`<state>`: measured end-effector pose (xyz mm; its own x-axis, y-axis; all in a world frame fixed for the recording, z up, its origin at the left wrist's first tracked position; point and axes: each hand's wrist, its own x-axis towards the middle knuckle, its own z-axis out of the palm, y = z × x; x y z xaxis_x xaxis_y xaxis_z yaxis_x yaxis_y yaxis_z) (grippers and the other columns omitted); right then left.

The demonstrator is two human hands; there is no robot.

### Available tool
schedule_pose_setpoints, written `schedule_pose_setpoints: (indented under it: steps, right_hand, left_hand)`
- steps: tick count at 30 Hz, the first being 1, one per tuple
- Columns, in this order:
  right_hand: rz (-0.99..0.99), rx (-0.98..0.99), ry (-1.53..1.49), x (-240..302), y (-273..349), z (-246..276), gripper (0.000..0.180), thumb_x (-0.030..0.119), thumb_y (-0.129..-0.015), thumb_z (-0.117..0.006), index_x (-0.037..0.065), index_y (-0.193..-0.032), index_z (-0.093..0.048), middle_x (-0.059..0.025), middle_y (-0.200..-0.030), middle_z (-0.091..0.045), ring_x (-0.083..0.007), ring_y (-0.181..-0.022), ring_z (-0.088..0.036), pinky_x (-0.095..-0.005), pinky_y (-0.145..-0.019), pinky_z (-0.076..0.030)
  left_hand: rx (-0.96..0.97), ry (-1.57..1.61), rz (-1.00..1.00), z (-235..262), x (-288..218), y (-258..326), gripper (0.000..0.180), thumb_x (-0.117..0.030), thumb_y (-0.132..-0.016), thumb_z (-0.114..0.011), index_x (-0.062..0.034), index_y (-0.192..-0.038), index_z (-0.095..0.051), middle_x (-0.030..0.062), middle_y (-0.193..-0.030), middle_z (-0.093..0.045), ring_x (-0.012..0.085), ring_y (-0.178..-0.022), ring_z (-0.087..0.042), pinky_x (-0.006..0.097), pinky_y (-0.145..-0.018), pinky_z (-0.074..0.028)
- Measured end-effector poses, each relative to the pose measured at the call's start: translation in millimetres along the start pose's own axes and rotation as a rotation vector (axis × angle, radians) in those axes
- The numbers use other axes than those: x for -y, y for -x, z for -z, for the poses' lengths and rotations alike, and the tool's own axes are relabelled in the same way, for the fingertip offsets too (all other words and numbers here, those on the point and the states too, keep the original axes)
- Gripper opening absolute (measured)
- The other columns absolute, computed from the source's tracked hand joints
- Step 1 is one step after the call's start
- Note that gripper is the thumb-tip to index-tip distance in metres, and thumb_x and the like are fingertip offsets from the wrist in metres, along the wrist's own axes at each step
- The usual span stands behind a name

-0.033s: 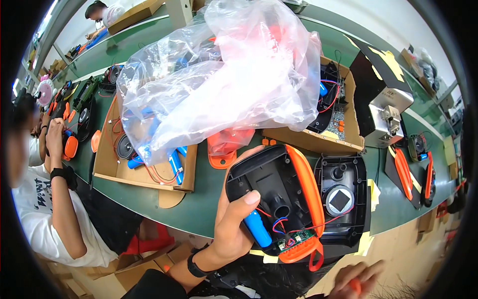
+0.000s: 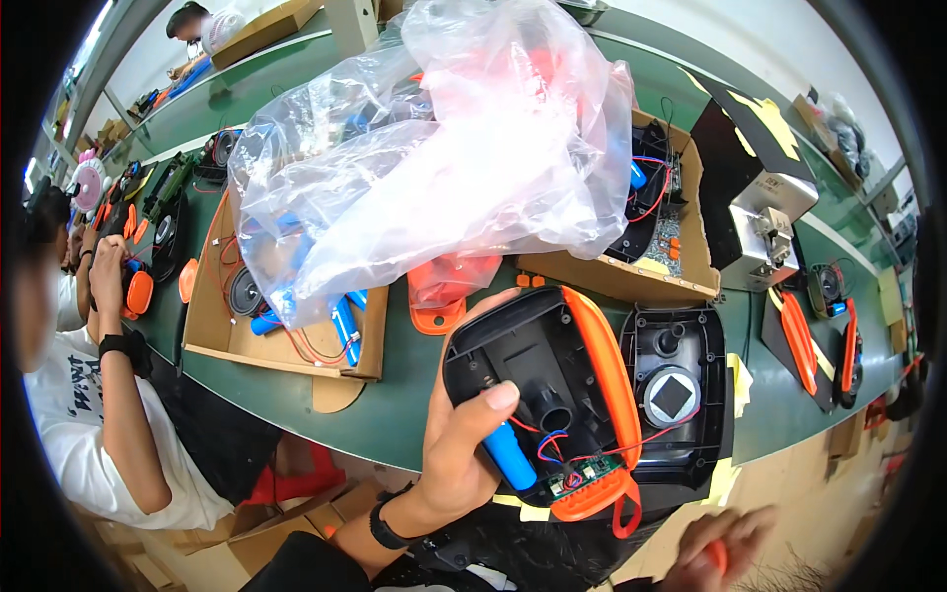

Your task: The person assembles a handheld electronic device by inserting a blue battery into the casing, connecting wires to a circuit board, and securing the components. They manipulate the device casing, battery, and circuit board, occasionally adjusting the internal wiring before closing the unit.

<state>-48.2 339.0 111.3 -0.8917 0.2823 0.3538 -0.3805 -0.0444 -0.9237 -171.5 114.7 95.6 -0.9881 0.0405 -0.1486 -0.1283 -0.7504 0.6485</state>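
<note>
Several blue cells (image 2: 344, 331) sit in the cardboard carton (image 2: 247, 356) off to the left of the speaker housing (image 2: 528, 360), which you've got raised with its open side toward you. Your left hand (image 2: 459, 449) is clamped on the housing's left wall, thumb hooked over the rim. Solid grip imo, but I'd let the palm carry the weight so the thumb can stay light.

That thumb tip is right by the upper end of the blue battery (image 2: 511, 457) along the housing's lower left edge. Can't tell if it's seated or loose, so don't tip that side down. The red and blue leads (image 2: 554, 446) loop beside it, toward the green circuit board (image 2: 587, 476) at the housing's bottom end. Fingers off those solder joints if you can, they probably won't like a tug.

Just right of the housing is the black shell half (image 2: 702, 340) with the round speaker magnet (image 2: 674, 400), and a thin red wire (image 2: 673, 428) bridges the two. Don't swing the parts apart, leave slack.

Way down to the housing's lower right, your right hand (image 2: 693, 546) looks curled round a small orange piece (image 2: 717, 555). Too blurry to say what it is. Pinching it lightly and coming in clear of that wire seems safest.
</note>
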Motion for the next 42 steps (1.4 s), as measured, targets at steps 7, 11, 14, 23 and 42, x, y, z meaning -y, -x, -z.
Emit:
schedule_pose_setpoints:
  steps: [7, 11, 14, 23, 42]
  right_hand:
    - [-0.297, -0.022, 0.652, -11.4, -94.4, -14.7, 0.041, 0.011, -0.089, -0.078, -0.003, -0.125, -0.063, -0.0081, -0.108, -0.069, -0.0129, -0.087, -0.064, -0.0263, -0.074, -0.052]
    - [-0.557, 0.260, 0.464, -23.8, -140.5, -13.7, 0.040, 0.015, -0.090, -0.082, -0.007, -0.119, -0.065, -0.0093, -0.102, -0.073, -0.0109, -0.093, -0.066, -0.0259, -0.080, -0.052]
    - [-0.554, 0.311, 0.392, -29.3, -144.9, -13.5, 0.040, 0.016, -0.088, -0.084, -0.007, -0.115, -0.067, -0.0090, -0.102, -0.073, -0.0111, -0.093, -0.066, -0.0285, -0.083, -0.054]
    - [0.031, 0.018, 0.847, 76.5, -32.0, -37.6, 0.073, 0.012, -0.088, -0.080, -0.007, -0.150, -0.047, -0.0227, -0.138, -0.064, -0.0303, -0.118, -0.070, -0.0426, -0.105, -0.054]
    - [0.131, -0.201, -0.077, 81.5, -48.6, -49.6, 0.062, 0.016, -0.073, -0.090, -0.003, -0.125, -0.064, -0.0104, -0.113, -0.072, -0.0182, -0.100, -0.071, -0.0329, -0.095, -0.055]
  left_hand:
    - [0.093, -0.335, -0.141, 0.2, 4.8, -7.1, 0.083, 0.000, -0.085, -0.082, 0.0018, -0.154, -0.036, 0.0171, -0.141, -0.059, 0.0224, -0.129, -0.062, 0.038, -0.109, -0.051]
    - [0.124, -0.289, -0.186, 2.1, 9.9, -13.8, 0.082, 0.000, -0.085, -0.083, 0.0017, -0.153, -0.038, 0.0163, -0.139, -0.060, 0.0217, -0.127, -0.063, 0.038, -0.109, -0.052]
    - [0.081, -0.270, -0.151, -0.8, 7.1, -10.8, 0.079, 0.002, -0.085, -0.081, 0.0008, -0.152, -0.040, 0.0152, -0.138, -0.061, 0.0217, -0.125, -0.064, 0.039, -0.109, -0.052]
    - [0.464, -0.210, -0.409, -30.0, 27.6, 69.8, 0.078, -0.001, -0.096, -0.071, -0.0015, -0.163, -0.031, 0.0180, -0.165, -0.037, 0.0283, -0.156, -0.034, 0.041, -0.125, -0.028]
    - [0.232, -0.717, -1.129, -60.1, -65.8, 59.9, 0.092, -0.007, -0.085, -0.085, 0.0068, -0.155, -0.027, 0.0229, -0.149, -0.043, 0.0312, -0.130, -0.060, 0.040, -0.107, -0.054]
